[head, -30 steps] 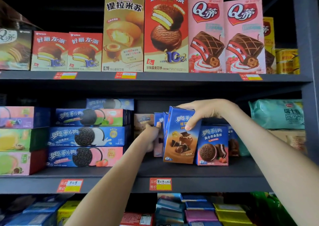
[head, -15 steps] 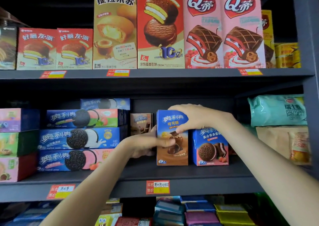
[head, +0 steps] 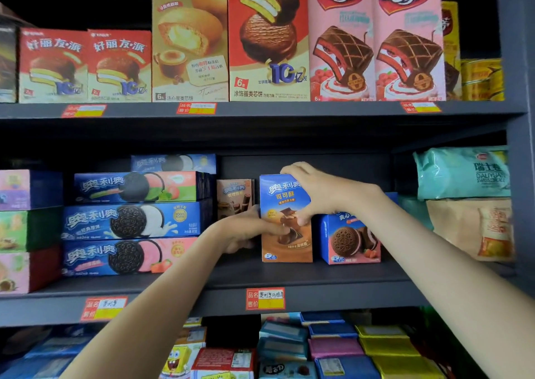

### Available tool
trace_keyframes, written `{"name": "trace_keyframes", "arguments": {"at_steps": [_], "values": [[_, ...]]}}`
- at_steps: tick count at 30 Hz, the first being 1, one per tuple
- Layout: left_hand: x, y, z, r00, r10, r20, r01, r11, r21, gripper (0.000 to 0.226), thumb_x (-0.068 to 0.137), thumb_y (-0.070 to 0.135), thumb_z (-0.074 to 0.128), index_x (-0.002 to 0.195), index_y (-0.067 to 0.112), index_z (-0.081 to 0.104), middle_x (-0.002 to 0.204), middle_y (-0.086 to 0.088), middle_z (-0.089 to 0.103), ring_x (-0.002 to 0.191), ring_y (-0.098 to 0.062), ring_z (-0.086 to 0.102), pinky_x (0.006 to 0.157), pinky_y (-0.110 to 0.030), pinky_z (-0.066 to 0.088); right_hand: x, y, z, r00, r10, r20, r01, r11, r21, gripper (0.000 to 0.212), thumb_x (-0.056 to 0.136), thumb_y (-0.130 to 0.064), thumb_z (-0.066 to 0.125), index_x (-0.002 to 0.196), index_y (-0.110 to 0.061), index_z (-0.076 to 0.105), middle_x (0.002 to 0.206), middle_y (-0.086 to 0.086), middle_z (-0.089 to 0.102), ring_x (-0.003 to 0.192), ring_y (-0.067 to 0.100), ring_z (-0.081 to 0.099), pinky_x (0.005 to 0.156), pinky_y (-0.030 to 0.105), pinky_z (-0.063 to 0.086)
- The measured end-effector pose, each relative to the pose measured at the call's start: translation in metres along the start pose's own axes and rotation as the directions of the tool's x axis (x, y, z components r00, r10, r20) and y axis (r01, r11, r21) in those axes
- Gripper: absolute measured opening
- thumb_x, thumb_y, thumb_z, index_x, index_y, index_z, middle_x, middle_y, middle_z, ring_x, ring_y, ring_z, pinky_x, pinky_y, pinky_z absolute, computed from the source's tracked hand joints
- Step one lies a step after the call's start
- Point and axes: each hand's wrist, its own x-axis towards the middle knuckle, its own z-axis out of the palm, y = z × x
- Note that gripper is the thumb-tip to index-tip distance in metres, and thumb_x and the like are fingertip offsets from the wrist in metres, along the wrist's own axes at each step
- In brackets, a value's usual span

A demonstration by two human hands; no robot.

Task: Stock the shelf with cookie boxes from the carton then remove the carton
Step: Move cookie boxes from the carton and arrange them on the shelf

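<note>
One upright cookie box (head: 285, 242) stands on the middle shelf (head: 333, 274), left hand (head: 249, 231) curled round its side, right hand (head: 321, 193) clasping its top.

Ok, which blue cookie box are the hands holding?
The tall blue-and-brown box standing mid-shelf: the right hand grips its top, the left hand its side. The stacked boxes lie flat, untouched.

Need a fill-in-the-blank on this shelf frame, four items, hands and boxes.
1. The upright blue-and-brown cookie box stands on a dark grey metal shelf, the ___ of three levels in view.
2. The right hand grips the box's ___ end.
3. The left hand holds its ___ side.
4. A shorter blue box picturing a chocolate sandwich cookie stands to its ___.
Missing: middle, top, left, right.
</note>
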Motion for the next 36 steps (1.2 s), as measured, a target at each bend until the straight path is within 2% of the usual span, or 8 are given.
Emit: {"name": "trace_keyframes", "arguments": {"at_steps": [4, 9, 13, 18, 21, 24, 29, 36], "values": [[0.000, 0.007, 0.002, 0.996, 0.059, -0.064, -0.065, 0.993, -0.099, 0.088, 0.049, 0.036, 0.087, 0.127, 0.028, 0.047, 0.109, 0.004, 0.071, 0.107, -0.020, 0.063, 0.107, -0.050, 0.034, -0.004, 0.007, -0.007, 1.000, -0.023, -0.008, 0.023, 0.997, 0.071, 0.095, 0.071, -0.039, 0.079, 0.144, -0.035, 0.018, 0.150, -0.012, 0.021, 0.118, 0.009, 0.041, 0.084, 0.029, 0.046], [0.001, 0.013, -0.005, 0.993, 0.082, -0.082, -0.092, 0.989, -0.116, 0.104, 0.043, 0.040, 0.089, 0.132, 0.032, 0.036, 0.110, 0.003, 0.071, 0.107, -0.023, 0.064, 0.106, -0.053, 0.035, 0.005, 0.020, -0.019, 0.965, 0.262, 0.031, -0.258, 0.911, 0.322, 0.093, 0.068, -0.084, 0.048, 0.146, -0.043, 0.017, 0.154, 0.002, 0.030, 0.137, 0.024, 0.036, 0.106, 0.041, 0.032], [0.001, 0.013, -0.005, 0.996, 0.062, -0.060, -0.069, 0.992, -0.108, 0.103, 0.042, 0.042, 0.090, 0.129, 0.032, 0.038, 0.109, 0.004, 0.072, 0.110, -0.023, 0.062, 0.108, -0.052, 0.033, 0.010, 0.022, -0.018, 0.907, 0.270, 0.322, -0.377, 0.862, 0.340, 0.098, 0.073, -0.056, 0.072, 0.147, -0.041, 0.011, 0.126, 0.004, 0.062, 0.102, 0.025, 0.067, 0.096, 0.044, 0.050], [-0.005, 0.017, -0.008, 0.995, 0.095, -0.041, -0.098, 0.993, -0.069, 0.068, 0.066, 0.028, 0.084, 0.125, 0.025, 0.049, 0.104, 0.003, 0.073, 0.098, -0.017, 0.068, 0.093, -0.037, 0.044, 0.021, 0.019, -0.016, 0.902, 0.228, 0.367, -0.352, 0.881, 0.317, 0.098, 0.069, -0.041, 0.081, 0.141, -0.048, 0.015, 0.102, 0.002, 0.072, 0.085, 0.023, 0.072, 0.086, 0.042, 0.056], [-0.006, 0.016, -0.015, 0.990, 0.105, -0.098, -0.112, 0.992, -0.064, 0.063, 0.071, 0.019, 0.081, 0.126, 0.019, 0.050, 0.110, 0.000, 0.071, 0.105, -0.020, 0.065, 0.105, -0.045, 0.040, 0.028, 0.020, -0.016, 0.892, 0.211, 0.400, -0.334, 0.903, 0.269, 0.078, 0.067, -0.044, 0.082, 0.126, -0.042, 0.031, 0.099, 0.003, 0.074, 0.084, 0.025, 0.073, 0.085, 0.044, 0.057], [-0.006, 0.017, -0.016, 0.988, 0.088, -0.127, -0.093, 0.995, -0.030, 0.077, 0.059, 0.032, 0.086, 0.126, 0.020, 0.051, 0.117, 0.000, 0.068, 0.114, -0.024, 0.059, 0.109, -0.049, 0.035, 0.031, 0.017, -0.015, 0.907, 0.244, 0.344, -0.315, 0.934, 0.167, 0.079, 0.069, -0.049, 0.079, 0.132, -0.032, 0.034, 0.095, 0.001, 0.073, 0.073, 0.018, 0.072, 0.073, 0.033, 0.058], [-0.001, 0.020, -0.004, 0.989, 0.080, -0.122, -0.093, 0.990, -0.109, 0.035, 0.088, 0.009, 0.063, 0.121, 0.013, 0.053, 0.107, -0.004, 0.069, 0.104, -0.023, 0.064, 0.106, -0.049, 0.038, 0.029, 0.015, -0.011, 0.937, 0.272, 0.221, -0.299, 0.949, 0.098, 0.058, 0.070, -0.050, 0.078, 0.112, -0.021, 0.050, 0.095, 0.000, 0.072, 0.075, 0.016, 0.071, 0.074, 0.031, 0.057], [0.007, 0.026, 0.018, 0.983, 0.081, -0.165, -0.105, 0.984, -0.144, 0.028, 0.093, 0.008, 0.056, 0.119, 0.013, 0.048, 0.103, -0.004, 0.067, 0.090, -0.018, 0.065, 0.089, -0.043, 0.051, 0.004, 0.027, -0.018, 0.971, 0.224, -0.083, -0.209, 0.964, 0.162, 0.082, 0.077, -0.066, 0.060, 0.145, -0.028, 0.032, 0.140, -0.002, 0.049, 0.104, 0.012, 0.060, 0.077, 0.026, 0.050]]}}
